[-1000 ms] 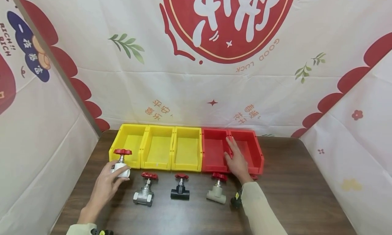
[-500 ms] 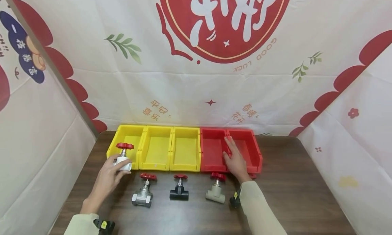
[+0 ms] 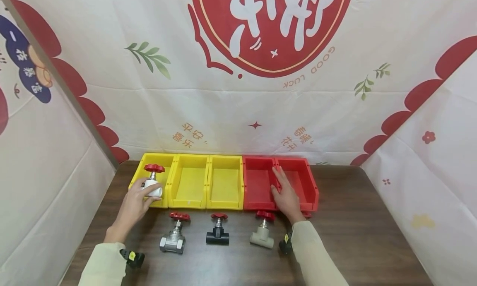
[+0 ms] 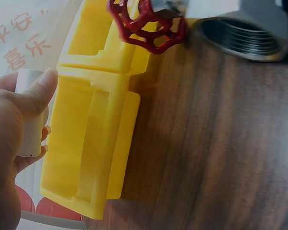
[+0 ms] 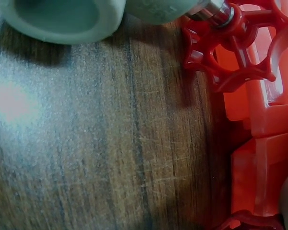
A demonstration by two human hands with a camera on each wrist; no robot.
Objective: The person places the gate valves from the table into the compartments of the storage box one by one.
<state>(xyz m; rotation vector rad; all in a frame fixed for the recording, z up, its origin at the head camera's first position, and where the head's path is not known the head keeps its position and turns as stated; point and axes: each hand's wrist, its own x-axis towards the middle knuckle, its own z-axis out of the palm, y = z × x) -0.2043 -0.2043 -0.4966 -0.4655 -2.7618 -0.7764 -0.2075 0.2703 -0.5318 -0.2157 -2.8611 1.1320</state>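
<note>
The left hand (image 3: 135,202) grips the white valve (image 3: 152,188) between thumb and fingers, holding it above the leftmost yellow bin of the bin row (image 3: 225,205), its red handwheel (image 3: 154,168) uppermost and its white tube lying roughly level. The right hand (image 3: 286,197) holds nothing; its fingers are stretched out, thumb set apart, over the divide between the two red bins at the right end of the bin row, though whether the fingertips press on that divide is hard to tell. On the wooden table (image 3: 372,228), just in front of the bin row, lie a metal valve (image 3: 173,239), a black valve (image 3: 218,236) and a grey-beige valve (image 3: 262,236), from left to right, each with its red wheel toward the bins. Another red wheel (image 3: 307,215), mostly hidden by the right wrist, shows before the bin row's right end. Behind the bin row hangs a printed white cloth (image 3: 223,108).
</note>
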